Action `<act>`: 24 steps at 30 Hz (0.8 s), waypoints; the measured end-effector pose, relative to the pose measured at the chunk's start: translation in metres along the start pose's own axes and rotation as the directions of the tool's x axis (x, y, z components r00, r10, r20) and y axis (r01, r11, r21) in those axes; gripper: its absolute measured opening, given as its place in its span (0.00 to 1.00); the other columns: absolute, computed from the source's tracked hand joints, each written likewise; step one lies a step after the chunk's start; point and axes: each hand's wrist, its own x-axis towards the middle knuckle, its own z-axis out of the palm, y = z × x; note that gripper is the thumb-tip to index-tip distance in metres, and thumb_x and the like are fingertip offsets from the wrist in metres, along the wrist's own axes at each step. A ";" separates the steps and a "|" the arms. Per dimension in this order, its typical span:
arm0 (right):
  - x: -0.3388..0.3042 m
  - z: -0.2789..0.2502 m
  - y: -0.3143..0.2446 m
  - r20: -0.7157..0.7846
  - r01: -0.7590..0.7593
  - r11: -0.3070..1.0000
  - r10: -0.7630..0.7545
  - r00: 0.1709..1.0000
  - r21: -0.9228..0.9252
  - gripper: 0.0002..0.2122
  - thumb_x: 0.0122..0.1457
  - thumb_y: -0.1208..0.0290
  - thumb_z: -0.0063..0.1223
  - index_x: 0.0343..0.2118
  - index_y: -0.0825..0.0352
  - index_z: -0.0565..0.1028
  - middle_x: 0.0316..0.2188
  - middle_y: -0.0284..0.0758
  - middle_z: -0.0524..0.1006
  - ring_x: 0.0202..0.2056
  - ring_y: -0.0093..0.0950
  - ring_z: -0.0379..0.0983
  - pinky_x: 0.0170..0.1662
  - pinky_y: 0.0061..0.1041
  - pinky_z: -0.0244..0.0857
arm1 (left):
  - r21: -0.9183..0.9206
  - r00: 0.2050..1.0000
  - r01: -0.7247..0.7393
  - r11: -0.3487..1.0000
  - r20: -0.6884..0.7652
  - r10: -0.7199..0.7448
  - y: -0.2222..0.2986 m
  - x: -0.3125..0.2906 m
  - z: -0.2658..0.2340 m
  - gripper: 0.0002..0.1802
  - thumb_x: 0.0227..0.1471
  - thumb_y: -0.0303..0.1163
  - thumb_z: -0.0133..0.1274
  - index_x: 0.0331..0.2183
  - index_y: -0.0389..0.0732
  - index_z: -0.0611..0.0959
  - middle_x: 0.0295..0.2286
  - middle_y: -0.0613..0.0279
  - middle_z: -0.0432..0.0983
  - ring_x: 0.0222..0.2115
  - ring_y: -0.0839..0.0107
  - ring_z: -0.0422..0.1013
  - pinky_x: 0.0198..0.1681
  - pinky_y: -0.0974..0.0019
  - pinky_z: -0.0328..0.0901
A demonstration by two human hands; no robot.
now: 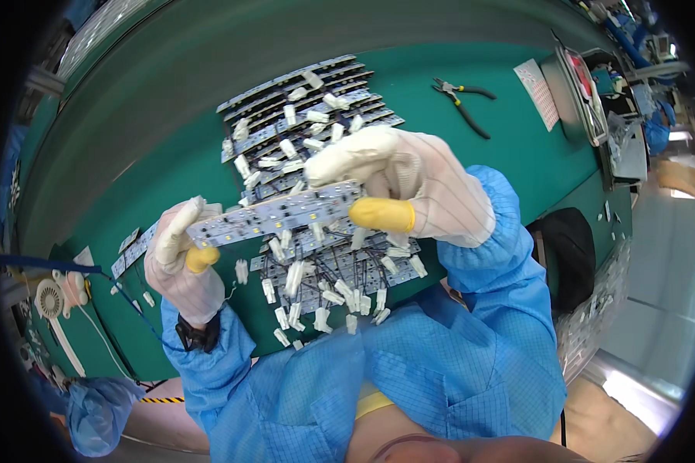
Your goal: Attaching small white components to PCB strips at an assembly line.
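Green table (421,89) carries the work. At its right side stands a grey box (570,108), with red and white articles (584,81) showing at its open side; its depth and remaining contents cannot be told. Just beyond it, a dark-rimmed bin (604,63) holds mixed items, too small to identify. Clear plastic (591,320) lies at the lower right; whether it is a bag or a sheet cannot be told.

Around these: a white sheet with red print (537,94) lies just beside the grey box, and pliers (463,104) with black and yellow handles rest near the far edge, spread open. A black cloth-like item (570,258) sits beside the right sleeve. At the left are a white fan (52,299) and a separate board (135,251), the latter near the left hand.

Both gloved hands are well apart and clamped on one long held board (278,216): the left hand (184,255) grips its left end, the right hand (401,185) its right end, each with a yellow-covered thumb in front. The held board is raised over the table centre, slightly tilted, right end higher in view. Together with the right hand, it obstructs sight of part of the layered boards (259,96) and white connectors (295,278) behind and below.
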 end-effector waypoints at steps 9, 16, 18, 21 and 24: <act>-0.003 0.000 0.017 0.083 -0.089 0.952 0.067 0.994 0.293 0.29 0.54 0.60 0.64 0.53 0.72 0.67 0.44 0.40 0.77 0.39 0.20 0.74 0.36 0.15 0.63 | 0.169 0.980 0.178 0.970 0.057 -0.189 0.010 0.007 0.001 0.14 0.52 0.29 0.52 0.40 0.33 0.82 0.32 0.54 0.78 0.33 0.71 0.74 0.39 0.71 0.67; -0.007 0.003 0.010 -0.078 -0.055 0.995 0.062 0.995 0.079 0.20 0.52 0.73 0.61 0.48 0.72 0.72 0.44 0.39 0.76 0.39 0.22 0.70 0.39 0.20 0.65 | -0.048 0.998 0.060 0.997 0.001 -0.060 0.003 -0.002 0.002 0.20 0.49 0.32 0.60 0.44 0.35 0.80 0.34 0.53 0.77 0.34 0.67 0.74 0.40 0.68 0.68; -0.004 0.009 0.024 -0.109 0.035 0.987 -0.018 0.994 0.156 0.20 0.52 0.75 0.59 0.48 0.73 0.72 0.44 0.40 0.76 0.39 0.23 0.71 0.41 0.21 0.66 | -0.165 0.996 0.091 0.982 0.013 -0.090 0.003 -0.004 0.001 0.22 0.48 0.36 0.63 0.44 0.34 0.79 0.35 0.51 0.76 0.34 0.66 0.74 0.40 0.67 0.69; -0.001 0.010 0.026 -0.140 0.110 0.968 -0.080 0.987 0.223 0.19 0.53 0.77 0.58 0.49 0.73 0.71 0.44 0.43 0.76 0.36 0.23 0.72 0.38 0.22 0.68 | -0.130 1.000 0.014 0.991 0.016 -0.012 -0.002 -0.003 -0.003 0.23 0.47 0.37 0.63 0.43 0.33 0.79 0.35 0.51 0.76 0.35 0.66 0.74 0.39 0.67 0.69; 0.004 0.008 0.016 -0.110 0.043 0.973 -0.018 0.994 0.225 0.19 0.54 0.76 0.58 0.49 0.74 0.70 0.44 0.43 0.76 0.28 0.20 0.72 0.29 0.19 0.67 | -0.145 0.999 0.034 0.989 0.017 -0.032 0.000 -0.002 -0.002 0.23 0.48 0.37 0.63 0.43 0.32 0.79 0.34 0.51 0.77 0.34 0.66 0.74 0.39 0.68 0.69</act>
